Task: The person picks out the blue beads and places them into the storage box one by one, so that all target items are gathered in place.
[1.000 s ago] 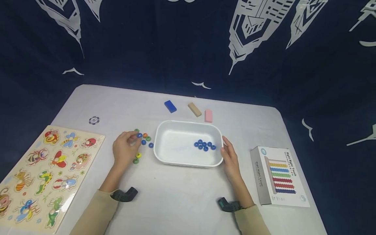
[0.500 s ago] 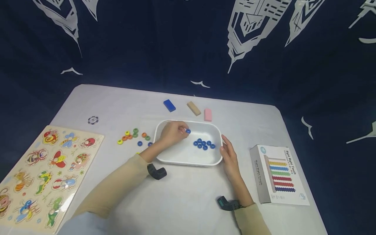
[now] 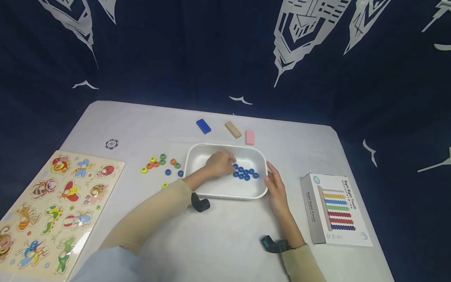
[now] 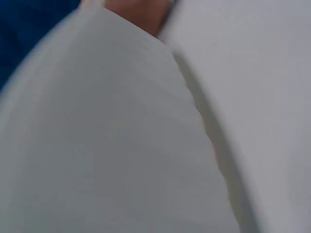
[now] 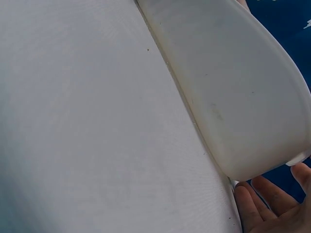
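Observation:
A white tray (image 3: 211, 192) stands mid-table with several blue beads (image 3: 245, 172) grouped in its right half. My left hand (image 3: 220, 163) is inside the tray and motion-blurred, its fingertips right beside the leftmost bead of that group. At the tray's right end, my right hand (image 3: 276, 188) touches the rim and outer wall with relaxed fingers. The right wrist view shows its fingers (image 5: 272, 194) against the tray's corner. The left wrist view holds mostly the tray's pale outer wall (image 4: 112, 121), with a bit of the hand at the top edge.
Left of the tray lie loose yellow, orange, green and blue beads (image 3: 168, 172). Behind it are a blue block (image 3: 203, 126), a wooden block (image 3: 233, 129) and a pink block (image 3: 249, 137). An insect puzzle board (image 3: 63, 203) lies left, a boxed toy (image 3: 338, 211) right, a round chip (image 3: 111, 144) back left.
My left hand carried a blue bead from the loose pile rightward into the tray. That bead now lies beside the others there. The right hand stays at the tray's right end.

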### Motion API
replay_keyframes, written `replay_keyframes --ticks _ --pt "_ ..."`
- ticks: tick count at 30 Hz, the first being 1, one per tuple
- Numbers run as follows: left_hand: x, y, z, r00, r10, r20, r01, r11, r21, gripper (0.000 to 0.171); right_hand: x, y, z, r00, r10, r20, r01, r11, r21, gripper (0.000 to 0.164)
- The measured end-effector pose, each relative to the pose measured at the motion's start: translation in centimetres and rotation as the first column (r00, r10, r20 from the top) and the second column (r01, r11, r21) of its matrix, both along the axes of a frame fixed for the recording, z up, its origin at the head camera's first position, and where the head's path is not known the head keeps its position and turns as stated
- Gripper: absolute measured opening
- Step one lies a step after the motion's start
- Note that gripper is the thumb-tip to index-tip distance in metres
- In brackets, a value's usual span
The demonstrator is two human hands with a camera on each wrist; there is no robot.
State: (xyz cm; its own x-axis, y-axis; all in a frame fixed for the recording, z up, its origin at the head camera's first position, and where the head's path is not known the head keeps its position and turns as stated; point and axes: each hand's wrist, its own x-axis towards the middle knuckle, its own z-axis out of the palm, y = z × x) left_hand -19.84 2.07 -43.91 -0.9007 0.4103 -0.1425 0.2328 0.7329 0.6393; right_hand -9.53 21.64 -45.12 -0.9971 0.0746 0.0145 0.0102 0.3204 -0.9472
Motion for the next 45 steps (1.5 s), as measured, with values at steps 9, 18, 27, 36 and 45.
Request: replay_keyframes --ticks 9,18,27,36,45 --pt "5.7 -4.4 3.3 0.942 0.187 -0.28 -0.084 0.936 0.341 0.027 0.0 -0.1 0.0 1.0 0.004 -0.005 -0.004 1.0 0.021 0.045" --pt "7.5 -13.4 0.1 0.772 0.577 -0.267 -0.313 0.71 0.63 0.028 -0.1 0.0 0.0 1.0 0.002 -0.006 -0.002 1.0 -0.002 0.045" --pt "7.7 -16.9 -3.4 0.667 0.72 -0.192 -0.517 0.633 0.576 0.026 0.0 -0.1 -0.1 1.0 0.005 -0.017 -0.006 1.0 -0.004 0.045" --pt "7.2 -16.4 -5.7 0.715 0.63 -0.303 -0.521 0.769 0.37 0.034 -0.1 -0.1 -0.2 1.0 0.013 -0.026 -0.012 1.0 0.005 0.045" --pt "7.2 -16.0 -5.8 0.73 0.586 -0.352 -0.537 0.81 0.235 0.034 0.0 -0.1 0.0 0.999 0.017 -0.03 -0.018 1.0 -0.014 0.045"
